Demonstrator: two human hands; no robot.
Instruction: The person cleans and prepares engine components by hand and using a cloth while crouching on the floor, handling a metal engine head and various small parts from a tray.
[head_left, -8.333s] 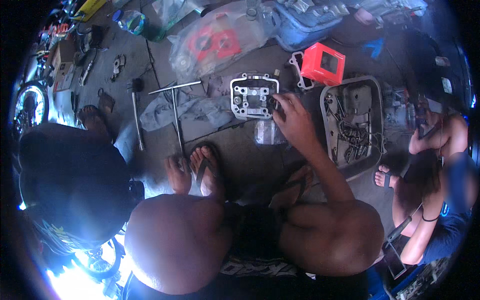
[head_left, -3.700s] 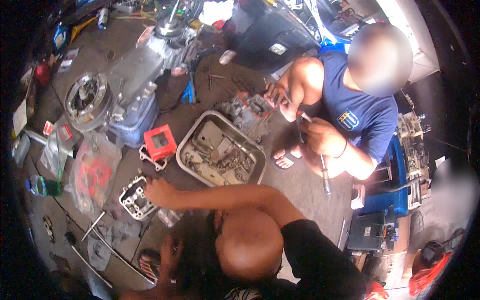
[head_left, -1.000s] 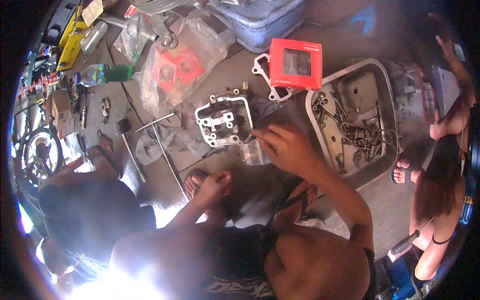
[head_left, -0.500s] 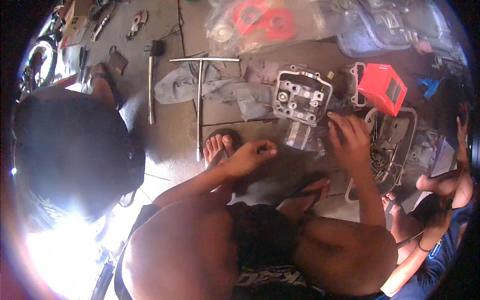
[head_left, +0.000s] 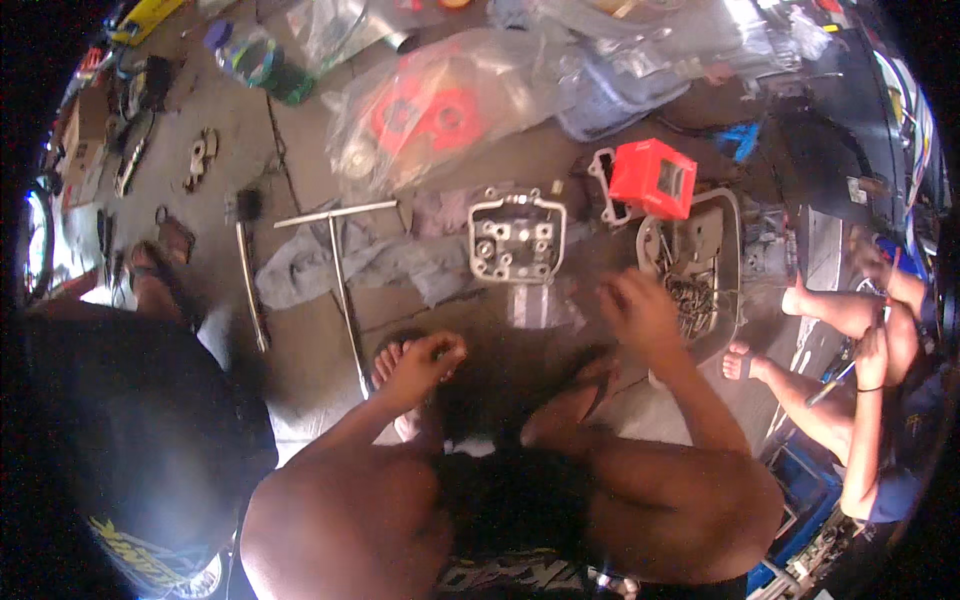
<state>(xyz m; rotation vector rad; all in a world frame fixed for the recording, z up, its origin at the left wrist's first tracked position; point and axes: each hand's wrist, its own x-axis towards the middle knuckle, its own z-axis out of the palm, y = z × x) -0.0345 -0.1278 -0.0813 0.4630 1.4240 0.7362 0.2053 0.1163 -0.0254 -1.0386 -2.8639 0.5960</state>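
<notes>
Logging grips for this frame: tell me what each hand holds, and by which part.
Cannot be told for either. The left hand is curled above the foot; the right hand is blurred beside the metal tray, near the cylinder head.

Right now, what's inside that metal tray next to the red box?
The metal tray holds a dark tangle of small metal parts, maybe bolts and springs; they are too blurred to sort. The right hand hovers at its near edge and covers that corner's contents.

Red box (head_left: 652,178) — clear bag (head_left: 440,105) behind, red parts inside
</notes>
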